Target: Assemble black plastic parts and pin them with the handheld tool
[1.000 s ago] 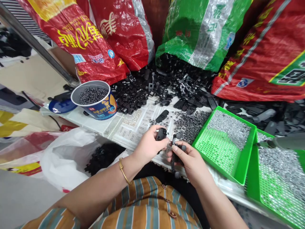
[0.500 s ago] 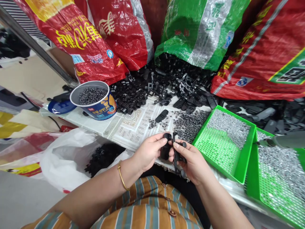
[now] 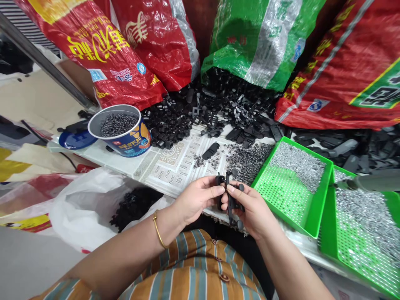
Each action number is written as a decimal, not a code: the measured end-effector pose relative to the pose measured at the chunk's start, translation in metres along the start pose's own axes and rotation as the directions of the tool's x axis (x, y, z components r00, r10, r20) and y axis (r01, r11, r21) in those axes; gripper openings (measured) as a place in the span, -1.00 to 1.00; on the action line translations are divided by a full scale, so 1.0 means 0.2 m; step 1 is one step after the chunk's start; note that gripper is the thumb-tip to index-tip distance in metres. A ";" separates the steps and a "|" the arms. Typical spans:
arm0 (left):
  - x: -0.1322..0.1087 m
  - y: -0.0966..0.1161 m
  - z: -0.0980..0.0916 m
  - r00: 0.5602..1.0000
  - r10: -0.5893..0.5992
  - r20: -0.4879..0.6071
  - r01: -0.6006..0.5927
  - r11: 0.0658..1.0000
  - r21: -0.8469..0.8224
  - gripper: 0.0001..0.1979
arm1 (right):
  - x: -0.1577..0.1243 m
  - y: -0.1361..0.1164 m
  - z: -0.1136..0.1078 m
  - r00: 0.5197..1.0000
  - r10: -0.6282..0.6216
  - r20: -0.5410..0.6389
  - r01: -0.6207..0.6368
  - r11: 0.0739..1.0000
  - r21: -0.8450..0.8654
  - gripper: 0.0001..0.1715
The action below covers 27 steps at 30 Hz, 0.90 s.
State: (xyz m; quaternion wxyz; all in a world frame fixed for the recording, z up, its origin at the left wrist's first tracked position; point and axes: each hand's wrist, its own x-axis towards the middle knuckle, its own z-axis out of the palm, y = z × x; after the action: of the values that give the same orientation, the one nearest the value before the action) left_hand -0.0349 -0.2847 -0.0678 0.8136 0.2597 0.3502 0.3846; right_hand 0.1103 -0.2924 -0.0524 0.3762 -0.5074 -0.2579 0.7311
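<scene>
In front of my body, both hands meet above the table's near edge. My left hand (image 3: 198, 198), with a gold bangle on its wrist, pinches a rounded black plastic part (image 3: 220, 180); the thumb covers some of it. My right hand (image 3: 254, 208) is closed around a long black plastic bracket (image 3: 230, 202) with round knobs at its ends and side. The two parts are side by side; whether they are joined I cannot tell. Just beyond the hands lies a flat oblong black piece (image 3: 211, 151) on the patterned tabletop (image 3: 175, 171).
Small dark pieces (image 3: 246, 160) are spread right of the oblong piece. Green perforated trays (image 3: 290, 204) of silvery bits stand at right, a grey tool (image 3: 371, 183) over one. A blue tub (image 3: 133, 143) is at left. Woven bags (image 3: 259, 41) and black parts (image 3: 175, 125) line the back.
My left thumb has slid across the rounded part toward the bracket, and less of that part shows. My right hand keeps its hold. The whole view has shifted slightly.
</scene>
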 end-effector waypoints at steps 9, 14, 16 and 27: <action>-0.01 0.01 0.01 0.999 0.040 -0.030 -0.038 0.996 0.084 -0.75 | 0.00 0.00 -0.01 0.999 0.031 0.015 -0.031 0.999 -0.028 -0.70; -0.01 0.00 0.01 0.998 0.051 -0.025 -0.049 0.993 0.105 -0.77 | 0.00 -0.02 -0.01 0.998 0.058 0.008 -0.057 0.995 -0.082 -0.68; -0.01 0.00 0.01 0.998 0.018 -0.068 -0.014 0.998 0.062 -0.77 | 0.00 -0.03 0.00 0.998 0.062 -0.025 -0.064 0.990 -0.123 -0.65; 0.03 0.01 0.00 0.993 -0.055 -0.100 0.048 0.996 -0.069 -0.79 | 0.06 -0.05 -0.02 0.990 -0.131 -0.059 0.092 0.891 -0.446 -0.65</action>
State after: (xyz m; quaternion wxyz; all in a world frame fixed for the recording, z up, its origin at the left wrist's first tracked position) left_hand -0.0335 -0.2797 -0.0691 0.8124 0.2036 0.3850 0.3877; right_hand 0.1139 -0.2768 -0.0525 0.3037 -0.5953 -0.4289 0.6078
